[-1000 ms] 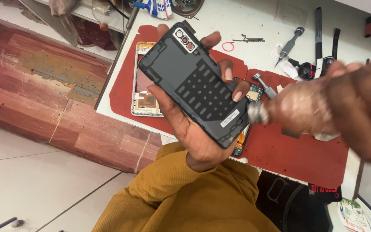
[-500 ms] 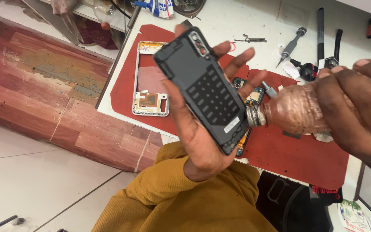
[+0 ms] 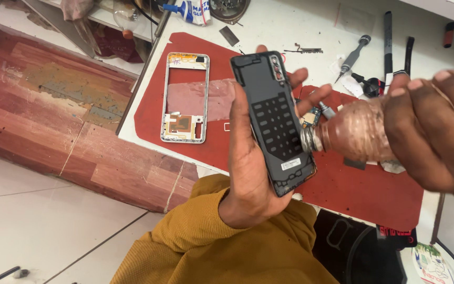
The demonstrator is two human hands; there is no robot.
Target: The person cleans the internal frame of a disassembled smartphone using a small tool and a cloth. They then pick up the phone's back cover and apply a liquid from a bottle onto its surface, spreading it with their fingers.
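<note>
The left hand [image 3: 250, 173] grips a dark phone back cover [image 3: 277, 121] from behind and below, thumb on its left edge and fingers on its right. The cover is held above the red mat [image 3: 353, 194] near the bench's front edge, its long axis near upright, tilted a little (camera end on top). The right hand [image 3: 432, 131] is closed around a clear plastic bottle [image 3: 358, 131] lying sideways, whose metal-ringed nozzle [image 3: 308, 141] touches the cover's lower right edge. A bare phone frame [image 3: 185, 97] lies on the mat's left side.

phone back cover [image 3: 277, 123] now turned upright, bottle [image 3: 356, 137] nozzle touching its edge, frame [image 3: 185, 97] uncovered
</note>
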